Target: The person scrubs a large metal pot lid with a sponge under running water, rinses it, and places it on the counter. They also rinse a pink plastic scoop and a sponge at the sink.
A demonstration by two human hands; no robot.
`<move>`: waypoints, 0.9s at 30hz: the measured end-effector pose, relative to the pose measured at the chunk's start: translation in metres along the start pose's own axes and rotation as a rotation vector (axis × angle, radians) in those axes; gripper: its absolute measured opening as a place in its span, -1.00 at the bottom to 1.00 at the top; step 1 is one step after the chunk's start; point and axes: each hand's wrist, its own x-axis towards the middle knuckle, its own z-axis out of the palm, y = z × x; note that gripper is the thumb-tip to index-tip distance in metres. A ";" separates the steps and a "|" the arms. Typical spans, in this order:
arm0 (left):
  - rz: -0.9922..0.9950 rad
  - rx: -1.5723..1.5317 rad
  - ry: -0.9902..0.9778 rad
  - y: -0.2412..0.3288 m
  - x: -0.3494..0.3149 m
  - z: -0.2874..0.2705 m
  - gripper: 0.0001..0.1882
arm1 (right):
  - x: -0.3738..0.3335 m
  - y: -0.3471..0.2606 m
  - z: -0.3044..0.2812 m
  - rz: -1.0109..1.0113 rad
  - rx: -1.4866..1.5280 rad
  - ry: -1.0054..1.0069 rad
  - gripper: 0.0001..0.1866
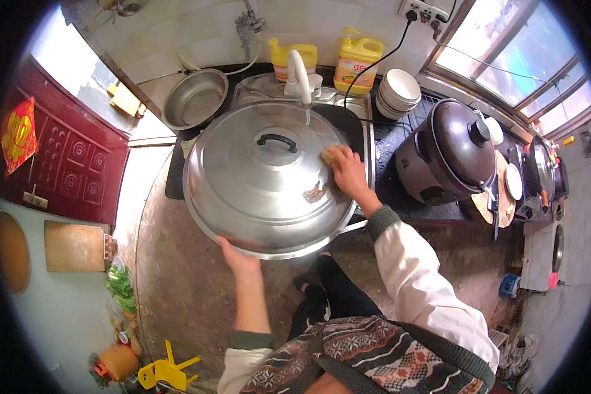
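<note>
A large round steel pot lid (243,177) with a black handle (277,142) lies tilted over the sink (369,141), hiding most of the basin. My left hand (240,261) grips its near rim, thumb on the edge and fingers hidden underneath. On the right part of the lid, my right hand (349,172) presses a small yellowish sponge (328,155) against the metal; its fingers are closed round it. The white faucet (300,75) hangs over the lid's far edge, with what looks like a thin stream of water below its spout.
A steel basin (194,100) stands left of the sink. Behind are two yellow detergent jugs (359,62) and stacked bowls (398,92). To the right are a big dark cooker (445,154), a cutting board (490,197) and a knife (496,213). A yellow stool (166,373) is on the floor.
</note>
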 end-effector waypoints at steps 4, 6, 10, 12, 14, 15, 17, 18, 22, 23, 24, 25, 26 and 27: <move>0.029 -0.022 -0.148 -0.047 -0.066 0.004 -0.21 | 0.032 -0.039 0.008 0.042 -0.048 -0.049 -0.55; 0.098 0.165 -0.419 -0.023 -0.076 -0.005 -0.23 | 0.019 -0.058 0.003 -0.178 0.006 -0.039 -0.52; 0.039 0.182 -0.345 0.089 -0.016 -0.007 -0.26 | 0.003 -0.056 -0.018 -0.366 0.197 -0.177 -0.52; 0.065 0.205 -0.157 0.087 -0.011 0.003 -0.25 | 0.003 -0.054 -0.017 -0.413 0.285 -0.214 -0.53; 0.075 0.169 -0.002 0.073 -0.008 0.002 -0.26 | 0.030 -0.038 0.003 -0.382 0.262 -0.189 -0.52; 0.086 0.115 0.054 0.056 -0.013 -0.007 -0.28 | 0.051 -0.032 0.013 -0.344 0.234 -0.168 -0.53; 0.111 -0.004 0.101 0.028 -0.030 -0.004 -0.30 | 0.099 -0.014 0.034 -0.262 0.161 -0.181 -0.55; 0.127 -0.070 0.100 0.016 -0.044 0.003 -0.32 | 0.120 -0.006 0.044 -0.220 0.120 -0.219 -0.56; 0.233 0.177 -0.222 -0.005 -0.058 -0.023 -0.35 | 0.156 -0.014 0.071 0.076 -0.012 -0.156 -0.59; 0.284 0.326 -0.343 0.026 -0.042 -0.031 -0.36 | 0.149 -0.027 0.066 0.035 -0.078 -0.173 -0.59; 0.327 0.472 -0.464 0.057 -0.027 -0.039 -0.36 | 0.138 -0.036 0.061 -0.006 -0.150 -0.191 -0.58; 0.324 0.486 -0.384 0.068 -0.024 -0.037 -0.36 | 0.125 -0.041 0.061 -0.096 -0.125 -0.184 -0.56; 0.317 0.496 -0.306 0.078 -0.021 -0.035 -0.35 | 0.108 -0.051 0.056 -0.208 -0.028 -0.167 -0.55; 0.242 0.372 -0.049 0.083 -0.020 -0.015 -0.35 | 0.091 -0.059 0.044 -0.308 0.059 -0.147 -0.54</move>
